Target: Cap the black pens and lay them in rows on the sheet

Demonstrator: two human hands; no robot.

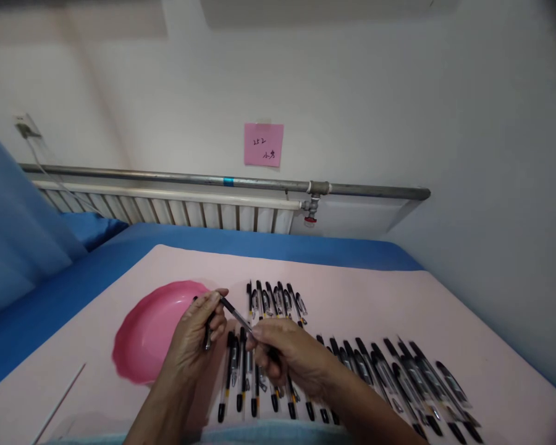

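Observation:
A pen (235,314) with a clear barrel and a black end is stretched between my two hands, above the table. My left hand (199,324) pinches its black upper end with thumb and forefinger. Tucked in the same palm is a dark piece with a shiny tip (207,339), perhaps a pen cap; the fingers partly hide it. My right hand (287,352) grips the lower barrel, and its fingers cover that end. Below and around the hands lie black pens (240,377) and loose clipped caps (234,355) in rows.
Left of my hands stands a pink scalloped basin (139,334). More pens and caps (417,377) lie at the right, and another group (269,300) farther back. A thin white stick (60,402) rests at the front left. Behind the pink tabletop (352,296) are a radiator (213,213) and pipe (176,176).

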